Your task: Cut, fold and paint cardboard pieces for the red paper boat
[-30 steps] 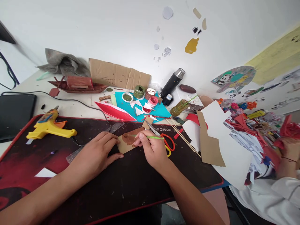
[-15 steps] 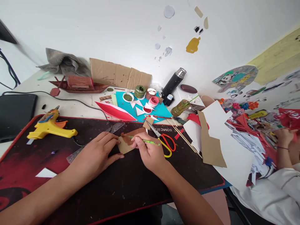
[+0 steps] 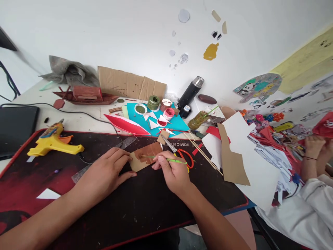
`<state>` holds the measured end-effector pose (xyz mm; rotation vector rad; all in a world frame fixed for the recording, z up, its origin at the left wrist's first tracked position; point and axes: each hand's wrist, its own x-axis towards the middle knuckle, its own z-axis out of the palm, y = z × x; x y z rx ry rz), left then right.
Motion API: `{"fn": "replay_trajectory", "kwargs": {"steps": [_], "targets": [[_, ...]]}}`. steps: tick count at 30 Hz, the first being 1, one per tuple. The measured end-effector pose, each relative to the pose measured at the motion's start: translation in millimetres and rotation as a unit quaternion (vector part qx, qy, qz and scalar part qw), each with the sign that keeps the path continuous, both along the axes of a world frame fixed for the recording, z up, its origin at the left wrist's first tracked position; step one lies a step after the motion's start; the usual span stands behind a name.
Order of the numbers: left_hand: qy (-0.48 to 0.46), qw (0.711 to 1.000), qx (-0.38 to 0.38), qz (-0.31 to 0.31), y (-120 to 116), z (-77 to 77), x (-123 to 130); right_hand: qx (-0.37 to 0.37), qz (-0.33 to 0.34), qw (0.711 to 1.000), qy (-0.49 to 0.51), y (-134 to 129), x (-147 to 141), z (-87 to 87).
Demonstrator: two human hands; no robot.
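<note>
A small piece of cardboard (image 3: 137, 165) lies on the dark mat, its upper and right part coated in brown paint, its lower left bare. My left hand (image 3: 108, 170) grips the card's left edge between thumb and fingers. Pinched in my right hand (image 3: 173, 173) is a paintbrush with a green handle (image 3: 179, 161); its tip touches the painted area. Just beyond my right hand lie scissors (image 3: 189, 158) with red and yellow handles, partly covered by the hand. A small cardboard scrap (image 3: 162, 136) sits near their blades.
Paint jars (image 3: 154, 102) and a red paint lid (image 3: 162, 122) stand on a blue sheet (image 3: 130, 114). A yellow glue gun (image 3: 56, 142) lies left. A boat model (image 3: 87, 95), flask (image 3: 191, 93) and murky brush jar (image 3: 198, 120) stand behind. Another person's hands (image 3: 313, 149) are at right.
My right hand has shifted right and slightly down with the paintbrush, and brown paint shows where the hand was. My left hand stays at the cardboard's edge. The view has shifted slightly.
</note>
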<state>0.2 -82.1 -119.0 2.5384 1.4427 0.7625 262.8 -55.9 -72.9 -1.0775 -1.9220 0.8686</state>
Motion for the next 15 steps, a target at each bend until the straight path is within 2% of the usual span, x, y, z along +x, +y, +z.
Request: {"fn": "replay_trajectory", "kwargs": {"steps": [4,10,15], "targets": [[0.035,0.999,0.015,-0.005,-4,2.3,7,-0.012,-0.043,0.999,0.02,7,12,-2.9],[0.078,0.996,0.051,0.013,-10,6.4,15,0.001,0.001,1.0,0.016,-10,9,-3.3],[0.094,0.993,0.067,0.033,-11,7.4,18,-0.019,-0.033,0.999,0.017,-4,22,-6.0]]}}
